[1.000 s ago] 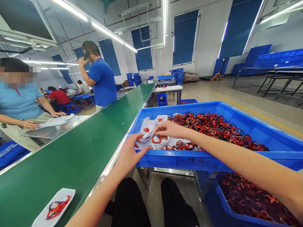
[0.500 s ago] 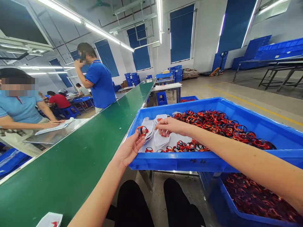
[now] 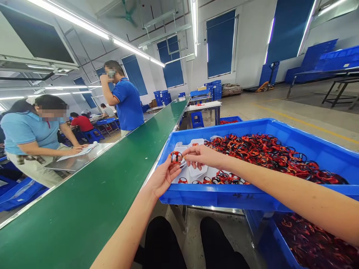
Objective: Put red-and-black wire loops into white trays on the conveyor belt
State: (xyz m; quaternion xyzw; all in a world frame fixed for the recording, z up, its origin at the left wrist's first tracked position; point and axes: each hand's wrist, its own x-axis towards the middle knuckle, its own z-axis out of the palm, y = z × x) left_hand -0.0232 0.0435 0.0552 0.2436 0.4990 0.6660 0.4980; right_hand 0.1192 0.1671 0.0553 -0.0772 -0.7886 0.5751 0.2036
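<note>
— So, centre-left, the left hand (image 3: 162, 177)?
— Pinching a red-black wire coil (image 3: 176, 157) by its edge, probably so the loops hold together, just beside the white pouch (image 3: 197, 170)
— And the right hand (image 3: 203, 157)?
— Fingers clamped on that pouch, above the blue bin (image 3: 224, 194)

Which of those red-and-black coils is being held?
The coil pinched in the left hand at its fingertips, by the crate's left end; the rest lie heaped inside.

Blue bin (image 3: 238, 196) on metal stand (image 3: 213, 210) holds red/black wire coils (image 3: 260, 149) at back & right, white bags (image 3: 194, 174) front-left. Second bin (image 3: 262, 239) sits below w/ more coils.
</note>
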